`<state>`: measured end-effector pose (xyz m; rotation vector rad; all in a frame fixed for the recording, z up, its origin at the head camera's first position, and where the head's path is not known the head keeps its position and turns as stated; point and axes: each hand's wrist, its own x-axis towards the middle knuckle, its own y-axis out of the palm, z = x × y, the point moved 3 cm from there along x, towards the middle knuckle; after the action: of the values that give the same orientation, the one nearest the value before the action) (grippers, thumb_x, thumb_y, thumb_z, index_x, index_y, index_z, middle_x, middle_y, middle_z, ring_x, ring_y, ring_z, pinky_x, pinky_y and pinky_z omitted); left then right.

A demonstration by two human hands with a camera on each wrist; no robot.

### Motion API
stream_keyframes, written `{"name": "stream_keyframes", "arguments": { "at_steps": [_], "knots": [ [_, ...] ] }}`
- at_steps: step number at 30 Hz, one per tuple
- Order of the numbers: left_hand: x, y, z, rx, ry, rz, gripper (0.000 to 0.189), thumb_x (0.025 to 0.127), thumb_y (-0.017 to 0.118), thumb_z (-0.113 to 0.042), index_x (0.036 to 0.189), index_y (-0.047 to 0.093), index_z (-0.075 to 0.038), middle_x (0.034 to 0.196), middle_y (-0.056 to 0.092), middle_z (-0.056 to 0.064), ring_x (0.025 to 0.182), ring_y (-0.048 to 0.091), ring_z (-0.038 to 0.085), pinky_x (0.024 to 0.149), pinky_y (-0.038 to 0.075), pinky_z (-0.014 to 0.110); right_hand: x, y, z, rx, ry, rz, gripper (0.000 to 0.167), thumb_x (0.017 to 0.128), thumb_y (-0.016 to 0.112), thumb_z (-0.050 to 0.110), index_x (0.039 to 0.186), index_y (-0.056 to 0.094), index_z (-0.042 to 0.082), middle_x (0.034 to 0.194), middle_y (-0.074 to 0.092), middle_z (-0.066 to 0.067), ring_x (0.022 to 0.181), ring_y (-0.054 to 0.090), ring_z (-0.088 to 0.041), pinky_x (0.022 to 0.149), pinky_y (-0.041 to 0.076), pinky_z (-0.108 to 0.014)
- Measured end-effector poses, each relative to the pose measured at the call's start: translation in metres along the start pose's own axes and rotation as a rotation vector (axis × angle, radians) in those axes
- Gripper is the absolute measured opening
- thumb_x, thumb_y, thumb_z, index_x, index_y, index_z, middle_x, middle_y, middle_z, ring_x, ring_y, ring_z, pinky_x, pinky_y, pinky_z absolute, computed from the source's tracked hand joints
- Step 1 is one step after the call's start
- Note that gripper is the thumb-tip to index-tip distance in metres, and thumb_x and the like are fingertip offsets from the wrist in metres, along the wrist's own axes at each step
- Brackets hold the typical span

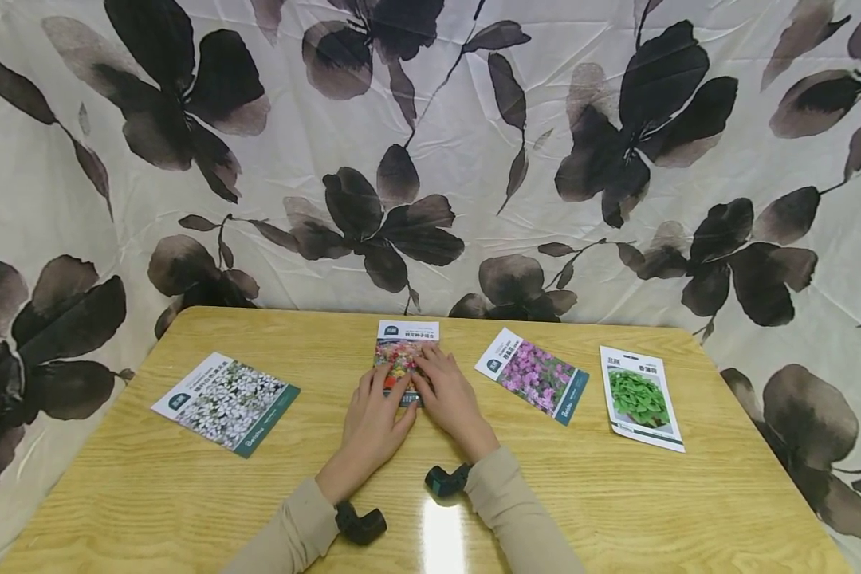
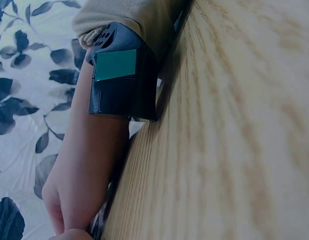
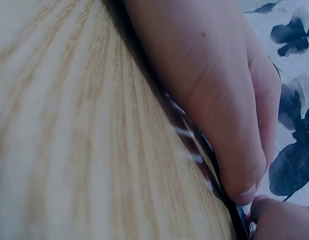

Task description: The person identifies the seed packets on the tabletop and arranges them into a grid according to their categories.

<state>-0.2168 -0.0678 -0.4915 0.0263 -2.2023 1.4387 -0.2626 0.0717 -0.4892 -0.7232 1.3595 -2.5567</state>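
Note:
A seed packet [image 1: 403,351] printed with mixed colourful flowers lies flat near the back middle of the table. My left hand [image 1: 376,410] rests on its lower left part, and my right hand [image 1: 450,395] touches it from the right. Fingers of both hands extend over the flower picture and cover part of it. The hands lie close together, thumbs near the packet's bottom edge. In the left wrist view the right hand [image 2: 79,185] reaches low along the table. The right wrist view has the left hand [image 3: 214,105] large, its thumb pointing down toward another fingertip.
A white-flower packet [image 1: 228,402] lies tilted on the left. To the right are a purple-flower packet [image 1: 534,375] and a green-leaf packet [image 1: 641,397]. All sit on a wooden table [image 1: 151,510] before a floral curtain [image 1: 488,159]. Black wrist cameras [image 1: 362,526] hang beneath both sleeves.

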Motion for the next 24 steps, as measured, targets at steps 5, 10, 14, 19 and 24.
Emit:
{"name": "stream_keyframes", "arguments": {
  "at_steps": [5, 10, 14, 19, 24],
  "knots": [
    [-0.001, 0.0, 0.0, -0.025, 0.0, 0.014, 0.048, 0.095, 0.065, -0.032, 0.136, 0.061, -0.007, 0.142, 0.042, 0.027, 0.132, 0.036, 0.045, 0.101, 0.038, 0.057, -0.001, -0.001, 0.001, 0.031, -0.004, -0.042, 0.037, 0.101, 0.056, 0.021, 0.132, 0.063, 0.001, 0.145, 0.05, -0.018, 0.14, 0.04, -0.031, 0.116, 0.026, -0.05],
    [-0.002, 0.002, 0.0, -0.04, 0.004, 0.018, 0.047, 0.096, 0.064, -0.031, 0.135, 0.06, -0.006, 0.143, 0.04, 0.028, 0.133, 0.033, 0.046, 0.101, 0.036, 0.058, -0.003, -0.003, 0.003, 0.063, -0.039, -0.126, 0.031, 0.1, 0.058, 0.016, 0.125, 0.067, 0.0, 0.14, 0.056, -0.018, 0.134, 0.049, -0.032, 0.114, 0.031, -0.047],
    [-0.003, 0.002, 0.0, -0.047, 0.004, 0.018, 0.045, 0.096, 0.064, -0.031, 0.134, 0.061, -0.008, 0.144, 0.04, 0.028, 0.134, 0.032, 0.047, 0.102, 0.035, 0.059, -0.005, -0.008, 0.004, 0.083, -0.122, -0.256, 0.025, 0.097, 0.059, 0.009, 0.117, 0.071, -0.001, 0.127, 0.065, -0.018, 0.121, 0.06, -0.032, 0.105, 0.043, -0.045],
    [-0.003, 0.002, 0.0, -0.047, 0.011, 0.023, 0.042, 0.098, 0.062, -0.031, 0.134, 0.062, -0.012, 0.144, 0.039, 0.028, 0.134, 0.033, 0.048, 0.102, 0.035, 0.06, -0.009, -0.016, 0.001, 0.059, -0.191, -0.37, 0.022, 0.096, 0.06, 0.007, 0.111, 0.074, 0.002, 0.11, 0.072, -0.013, 0.104, 0.067, -0.027, 0.09, 0.053, -0.042],
    [-0.002, 0.002, 0.0, -0.05, 0.015, 0.023, 0.041, 0.098, 0.062, -0.031, 0.134, 0.062, -0.012, 0.144, 0.039, 0.029, 0.134, 0.032, 0.049, 0.102, 0.035, 0.061, -0.014, -0.025, -0.007, 0.054, -0.225, -0.422, 0.022, 0.095, 0.059, 0.006, 0.11, 0.074, 0.001, 0.105, 0.073, -0.01, 0.098, 0.069, -0.025, 0.087, 0.054, -0.04]
  ]
}}
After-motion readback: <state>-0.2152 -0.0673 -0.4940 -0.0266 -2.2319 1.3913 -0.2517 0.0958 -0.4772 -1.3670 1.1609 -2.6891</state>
